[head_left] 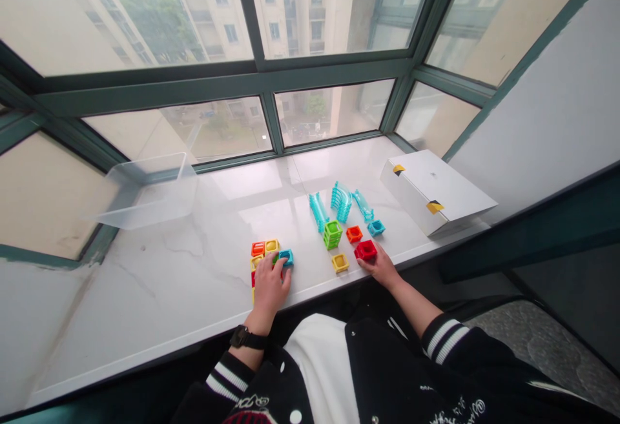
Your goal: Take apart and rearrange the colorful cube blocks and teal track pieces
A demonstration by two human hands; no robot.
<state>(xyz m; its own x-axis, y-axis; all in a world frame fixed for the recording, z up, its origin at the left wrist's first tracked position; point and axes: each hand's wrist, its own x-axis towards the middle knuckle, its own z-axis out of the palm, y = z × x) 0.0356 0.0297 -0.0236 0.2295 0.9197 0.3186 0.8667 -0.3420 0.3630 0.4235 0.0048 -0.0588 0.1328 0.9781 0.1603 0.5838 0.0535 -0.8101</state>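
Observation:
My right hand grips a red toy block with a hollow frame, close to the front edge of the counter. An orange-red block lies just behind it, and a yellow block to its left. On the left, my left hand rests palm down over a cluster of blocks with its fingers apart. A light blue block is by its fingertips. An orange block and a yellow block show beyond the fingers; other blocks in the cluster are partly hidden.
A stacked green block piece stands mid-counter, with clear turquoise track pieces behind it. A blue block sits right of these. A white box stands at right, a transparent bin at left. Windows line the back.

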